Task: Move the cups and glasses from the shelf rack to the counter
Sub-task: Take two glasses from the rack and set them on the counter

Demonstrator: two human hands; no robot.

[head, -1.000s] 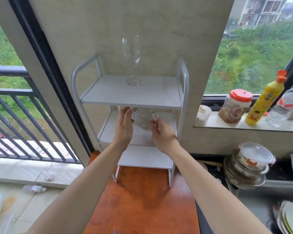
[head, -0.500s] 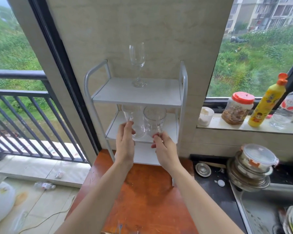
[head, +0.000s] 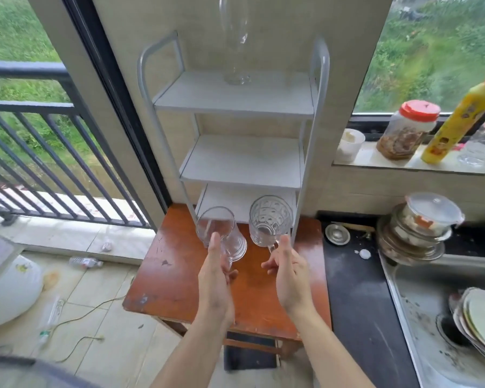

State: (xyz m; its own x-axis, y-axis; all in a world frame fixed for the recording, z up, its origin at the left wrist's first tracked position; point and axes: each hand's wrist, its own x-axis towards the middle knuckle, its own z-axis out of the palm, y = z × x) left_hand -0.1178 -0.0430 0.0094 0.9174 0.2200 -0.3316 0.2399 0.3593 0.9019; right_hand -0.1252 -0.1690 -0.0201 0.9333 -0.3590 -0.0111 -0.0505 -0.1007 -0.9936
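My left hand (head: 216, 278) holds a plain clear glass (head: 220, 233) by its base, tilted toward me above the orange counter (head: 177, 275). In my right hand (head: 287, 271) is a patterned clear glass mug (head: 269, 219), gripped low down near its handle. Both glasses hang in front of the bottom tier of the white shelf rack (head: 235, 107). The rack's middle shelf is bare. A tall wine glass (head: 234, 40) stands on the top shelf, blurred.
A black counter strip (head: 356, 289) and a steel sink (head: 431, 317) with plates lie to the right. Stacked pots and a lidded container (head: 420, 228) sit behind the sink. Jars and a yellow bottle (head: 457, 119) line the windowsill. At left, the balcony floor has a railing.
Both hands pulled the two glasses out of the middle shelf and lowered them toward me, over the orange counter. The view tilted down.
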